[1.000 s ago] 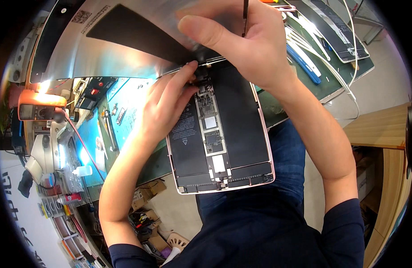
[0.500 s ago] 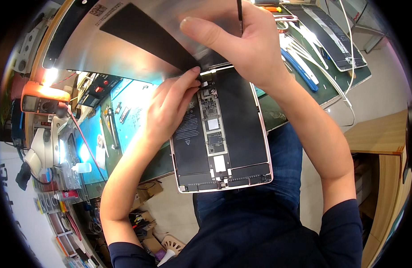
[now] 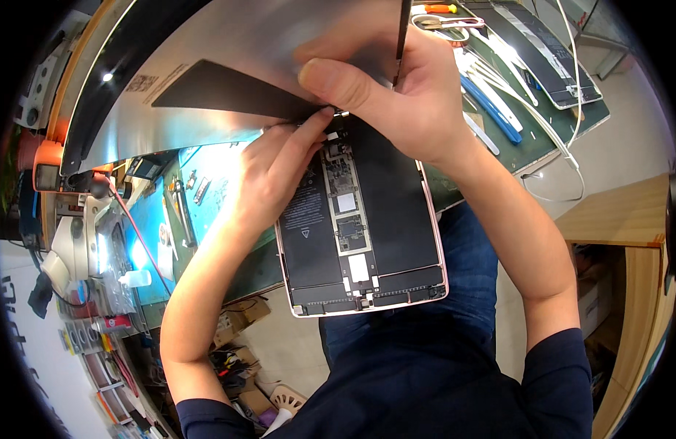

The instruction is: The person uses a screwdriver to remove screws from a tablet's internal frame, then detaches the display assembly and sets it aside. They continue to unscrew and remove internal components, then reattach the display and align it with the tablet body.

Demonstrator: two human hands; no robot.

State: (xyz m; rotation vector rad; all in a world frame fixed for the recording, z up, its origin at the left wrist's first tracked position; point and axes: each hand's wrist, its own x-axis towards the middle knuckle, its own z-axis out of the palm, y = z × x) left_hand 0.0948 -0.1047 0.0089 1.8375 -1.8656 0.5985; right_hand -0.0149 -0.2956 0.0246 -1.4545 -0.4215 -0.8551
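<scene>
An opened tablet [image 3: 402, 205] lies with its insides up, its near end over my lap; black battery cells flank a narrow circuit board [image 3: 349, 227]. Its detached screen panel [image 3: 235, 36], silver-backed with a dark strip, is tilted up over the far end. My right hand [image 3: 418, 102] grips the panel's right edge, thumb across the silver back. Bent inward, my left hand [image 3: 268, 175] has its fingers together at the tablet's far end, the index fingertip by the junction with the panel. What those fingertips pinch or press is hidden.
Right on the bench are another opened tablet [image 3: 532, 51], white cables [image 3: 491, 73], a blue pry tool [image 3: 493, 110] and an orange-handled screwdriver [image 3: 437, 9]. A blue mat [image 3: 210, 194] with small parts lies left, near an orange multimeter [image 3: 48, 167]. A wooden cabinet [image 3: 616, 212] stands right.
The screen panel has tilted and shifted, its left corner now partly covering the multimeter. My right hand has moved slightly with it. My left fingertips stay at the tablet's far end.
</scene>
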